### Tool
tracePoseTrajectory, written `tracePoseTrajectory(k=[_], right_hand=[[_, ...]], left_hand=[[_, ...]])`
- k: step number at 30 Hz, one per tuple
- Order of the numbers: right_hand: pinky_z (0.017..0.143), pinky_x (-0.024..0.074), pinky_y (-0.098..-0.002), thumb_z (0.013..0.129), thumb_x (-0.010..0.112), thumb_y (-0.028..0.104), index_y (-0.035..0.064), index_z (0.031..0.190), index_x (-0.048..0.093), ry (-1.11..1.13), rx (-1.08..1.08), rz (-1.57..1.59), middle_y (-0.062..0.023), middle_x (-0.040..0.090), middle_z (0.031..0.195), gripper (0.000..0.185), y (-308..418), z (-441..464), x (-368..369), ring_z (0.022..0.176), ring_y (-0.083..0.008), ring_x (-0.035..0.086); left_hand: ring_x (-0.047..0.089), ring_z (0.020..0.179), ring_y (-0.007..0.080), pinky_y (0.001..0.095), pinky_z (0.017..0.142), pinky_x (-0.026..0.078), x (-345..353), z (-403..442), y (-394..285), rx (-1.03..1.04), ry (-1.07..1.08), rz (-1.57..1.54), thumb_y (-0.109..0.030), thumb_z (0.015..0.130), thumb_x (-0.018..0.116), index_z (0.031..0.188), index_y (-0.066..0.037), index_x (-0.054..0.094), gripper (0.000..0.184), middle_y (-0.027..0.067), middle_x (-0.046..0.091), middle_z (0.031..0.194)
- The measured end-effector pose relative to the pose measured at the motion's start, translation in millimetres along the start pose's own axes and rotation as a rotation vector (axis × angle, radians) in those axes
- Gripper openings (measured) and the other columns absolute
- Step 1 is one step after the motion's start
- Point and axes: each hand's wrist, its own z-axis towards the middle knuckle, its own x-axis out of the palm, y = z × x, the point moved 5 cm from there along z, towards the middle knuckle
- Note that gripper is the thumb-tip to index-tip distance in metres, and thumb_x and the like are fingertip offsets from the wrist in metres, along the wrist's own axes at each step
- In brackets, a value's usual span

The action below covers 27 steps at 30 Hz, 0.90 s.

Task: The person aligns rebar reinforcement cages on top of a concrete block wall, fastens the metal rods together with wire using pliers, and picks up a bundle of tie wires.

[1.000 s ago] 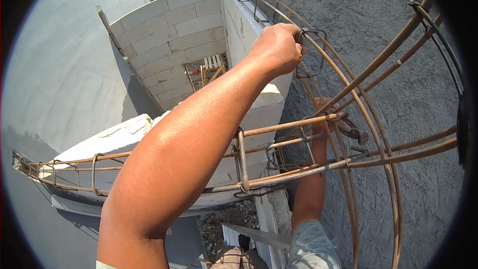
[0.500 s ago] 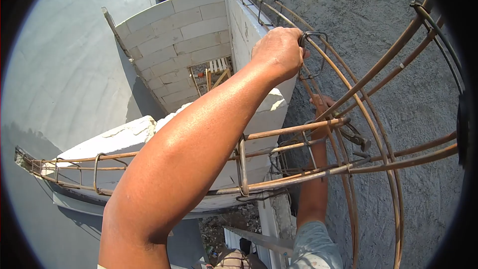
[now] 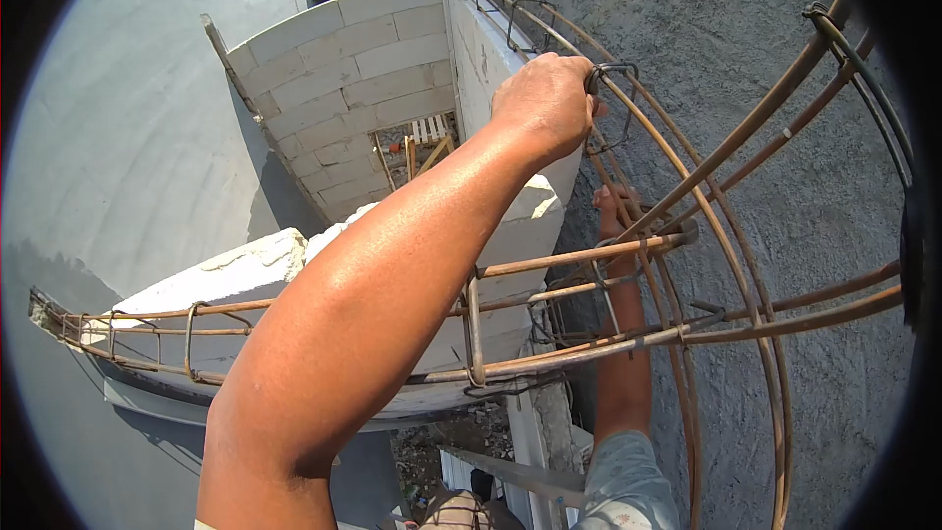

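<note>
My left hand [image 3: 546,98], at the end of an arm that crosses the view, is wrapped round a rusty bar of the rebar cage [image 3: 648,123], close to a bent stirrup [image 3: 628,71]. Lower down and behind the bars is my right hand [image 3: 613,208]. Its fingers look curled, but bars partly cover them and what they hold is hidden. Another rebar cage [image 3: 549,260] runs from the left and meets the first one just below my right hand, where several bar ends overlap.
A rough grey rendered wall [image 3: 814,196] stands close on the right. Pale block walls [image 3: 353,49] enclose a deep drop with a wooden stand [image 3: 427,142] below. Thick bars [image 3: 775,103] slant in from the upper right. Rubble [image 3: 456,447] lies far down.
My right hand has shifted slightly left and turned. The metal tool head that showed beside it among the bars is out of sight. My left hand keeps its hold, barely moving.
</note>
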Motion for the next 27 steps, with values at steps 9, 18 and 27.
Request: tracePoseTrajectory(k=[9,18,27], right_hand=[[0.06,0.0475,-0.0314,0.098,0.063,0.026,0.0032,0.082,0.064,0.111,0.032,-0.103,-0.0022,0.059,0.067,0.027,-11,-3,5,0.063,-0.0132,0.057],[0.061,0.0477,-0.0305,0.092,0.069,0.023,0.0029,0.082,0.063,0.092,0.15,0.091,-0.0036,0.062,0.07,0.023,-26,8,18,0.064,-0.0129,0.059],[0.061,0.0458,-0.0336,0.091,0.07,0.026,0.0037,0.082,0.063,0.158,-0.071,-0.431,-0.0046,0.06,0.071,0.025,-8,20,-6,0.066,-0.0153,0.057]], left_hand=[[0.071,0.086,0.0304,0.0441,0.079,0.053,-1,-4,-5,-0.034,0.041,-0.003,-0.023,0.091,0.068,0.099,-0.009,0.075,0.017,0.0142,0.073,0.086],[0.067,0.104,0.0327,0.0461,0.087,0.052,-3,2,-3,-0.059,0.055,0.071,-0.027,0.091,0.068,0.1,-0.01,0.075,0.02,0.0148,0.069,0.104],[0.068,0.102,0.0346,0.0466,0.086,0.053,1,1,2,-0.051,0.088,0.039,-0.029,0.089,0.071,0.1,-0.008,0.076,0.025,0.0172,0.071,0.101]])
